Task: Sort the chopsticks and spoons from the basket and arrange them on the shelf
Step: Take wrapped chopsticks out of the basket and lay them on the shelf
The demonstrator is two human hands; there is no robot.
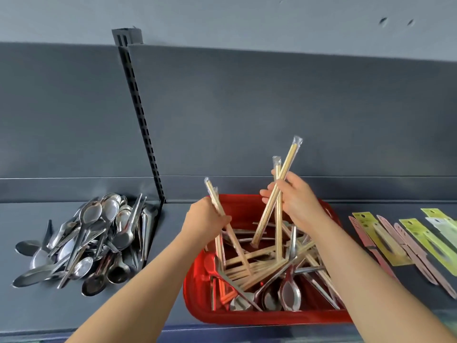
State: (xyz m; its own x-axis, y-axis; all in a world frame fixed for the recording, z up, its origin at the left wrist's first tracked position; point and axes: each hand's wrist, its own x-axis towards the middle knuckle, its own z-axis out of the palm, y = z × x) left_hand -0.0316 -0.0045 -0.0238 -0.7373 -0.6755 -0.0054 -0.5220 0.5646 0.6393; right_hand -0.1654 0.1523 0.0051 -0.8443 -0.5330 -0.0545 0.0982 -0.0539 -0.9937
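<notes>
Two bare forearms reach out from the near edge, over the front rim of the red basket [247, 318], which sits on the dark shelf [37, 214] in front of the person. From where I stand this looks like the middle of the sorting, with the chopstick part in hand. The left hand [207, 216] is curled in a fist round what seem to be two wrapped pairs of chopsticks [212, 191]. Their top ends stick up above the knuckles, and the lower ends slope down into the jumble in the basket. The right hand [296, 199] is raised higher over the back of the basket, its fingers and thumb closed round two more wrapped pairs [291, 154]. These cross each other at the grip, one nearly upright and one leaning away to the right, and their lower tips dip among the basket's contents. Inside the basket lies a mixed tangle of loose chopsticks [267, 266] and metal spoons [289, 293], so plenty is left to sort. A heap of spoons [91, 238] already lies well to the left on the shelf, beyond the slotted upright [141, 115], and I can see no chopstick pile yet. Flat carded packets [395, 243] lie in a row to the right. I judge the next move calls for lifting both bundles clear without snagging the spoons, squaring them together, and laying them down in a spot of their own.
</notes>
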